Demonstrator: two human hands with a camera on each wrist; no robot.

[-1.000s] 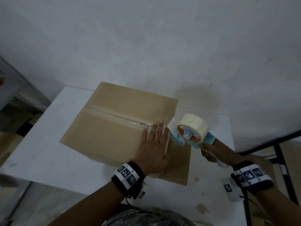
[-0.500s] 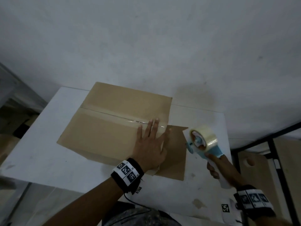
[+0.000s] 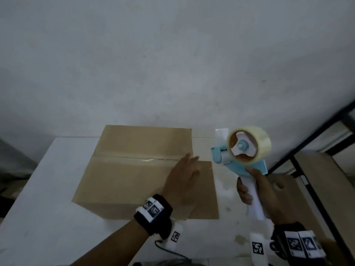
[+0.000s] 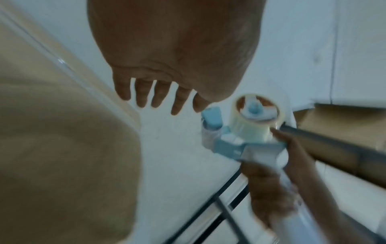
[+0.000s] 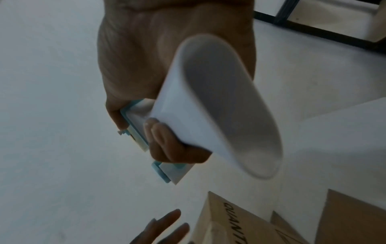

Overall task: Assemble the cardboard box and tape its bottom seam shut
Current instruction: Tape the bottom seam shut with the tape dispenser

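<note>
Head view: the cardboard box (image 3: 138, 169) sits on the white bench (image 3: 48, 198) toward its far edge, bottom flaps up, with a clear tape strip (image 3: 142, 159) along the seam. A second ago the tape dispenser (image 3: 244, 148) was at the box's right end by the seam; now the right hand (image 3: 263, 191), fingers clamped round the white handle, has drawn it off and raised it over the bench's right edge. No tape is seen running from roll to box, so the strip seems cut and the seam likely closed. The left hand (image 3: 182, 181) stays on the box's right end, fingers straight and together, holding nothing.

Left wrist view: the left fingers (image 4: 144, 97) are spread slightly beyond the box corner; whether the palm presses the cardboard is unclear, and the picture is blurred.

Right wrist view: the handle fills the frame, fingers (image 5: 165, 142) wrapped round it; the roll and cutter are hidden. Whether tape wraps down the box's end is not visible.
</note>
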